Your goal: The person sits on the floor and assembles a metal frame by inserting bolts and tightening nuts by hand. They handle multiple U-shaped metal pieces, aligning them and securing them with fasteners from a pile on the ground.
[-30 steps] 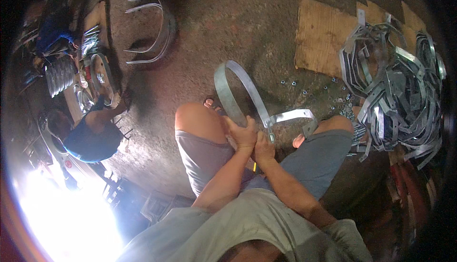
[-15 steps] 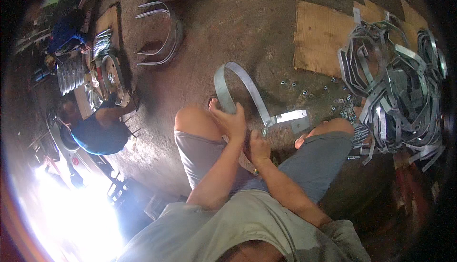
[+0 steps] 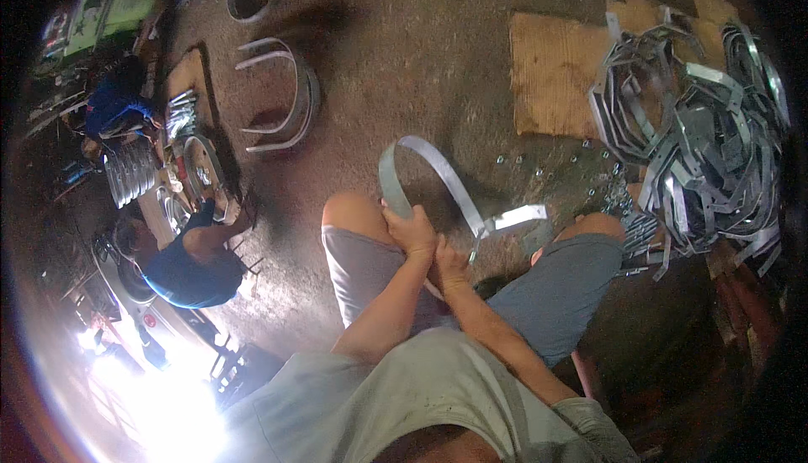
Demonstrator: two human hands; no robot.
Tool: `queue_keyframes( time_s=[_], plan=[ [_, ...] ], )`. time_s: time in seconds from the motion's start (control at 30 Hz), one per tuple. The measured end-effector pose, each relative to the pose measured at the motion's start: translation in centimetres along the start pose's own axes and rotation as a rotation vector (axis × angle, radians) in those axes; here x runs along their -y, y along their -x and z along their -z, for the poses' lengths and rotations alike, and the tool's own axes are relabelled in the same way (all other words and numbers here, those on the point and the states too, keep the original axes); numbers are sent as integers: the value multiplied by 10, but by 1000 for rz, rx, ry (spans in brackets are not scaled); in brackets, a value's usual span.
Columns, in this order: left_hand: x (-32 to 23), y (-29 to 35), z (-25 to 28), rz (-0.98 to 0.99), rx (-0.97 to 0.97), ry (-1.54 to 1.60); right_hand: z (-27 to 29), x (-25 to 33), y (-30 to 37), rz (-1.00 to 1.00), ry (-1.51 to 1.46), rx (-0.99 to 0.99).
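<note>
Right hand (image 3: 451, 263) seen curled; whether anything is grasped cannot be told. One leg of bent metal strap (image 3: 450, 178) is clasped by left hand (image 3: 411, 232), arch extended beyond the grip. Loose nuts (image 3: 519, 159) scattered on floor (image 3: 379, 67) farther off.

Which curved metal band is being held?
The arched metal band, gripped in the left hand; the U-shaped bands at upper left lie untouched on the floor.

Held band (image 3: 451, 178): plain silver-grey, bright white glint on bent tab. Shirt (image 3: 396, 379): pale grey-green, dark specks. Shorts (image 3: 539, 311): plain blue-grey. Floor (image 3: 404, 50): mottled brown. Flat board (image 3: 547, 76): tan, darker brown stains. Bracket pile (image 3: 715, 160): silver to dark grey. Loose nuts (image 3: 539, 172): silvery. Seated co-worker's top (image 3: 198, 274): solid blue. Far panel (image 3: 114, 13): green.
</note>
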State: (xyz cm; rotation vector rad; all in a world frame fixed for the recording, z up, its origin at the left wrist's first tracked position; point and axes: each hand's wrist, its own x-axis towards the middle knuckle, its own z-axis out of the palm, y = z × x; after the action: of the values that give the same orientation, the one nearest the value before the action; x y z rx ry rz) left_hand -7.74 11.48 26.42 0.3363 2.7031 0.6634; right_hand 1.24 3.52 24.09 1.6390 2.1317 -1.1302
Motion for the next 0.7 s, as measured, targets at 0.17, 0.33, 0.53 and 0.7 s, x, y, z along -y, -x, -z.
queue_keyframes(
  time_s=[0.17, 0.33, 0.53, 0.7],
  plan=[
    [0, 9, -1, -15, 57, 108, -18, -17, 1, 14, 98, -158],
    [-7, 18, -5, -14, 159, 95, 3, -27, 6, -46, 44, -116],
    [21, 15, -16, -94, 141, 125, -44, -42, 3, 37, -89, -393],
    [5, 11, -7, -73, 192, 207, -13, -33, -2, 32, -76, -184]
  ],
)
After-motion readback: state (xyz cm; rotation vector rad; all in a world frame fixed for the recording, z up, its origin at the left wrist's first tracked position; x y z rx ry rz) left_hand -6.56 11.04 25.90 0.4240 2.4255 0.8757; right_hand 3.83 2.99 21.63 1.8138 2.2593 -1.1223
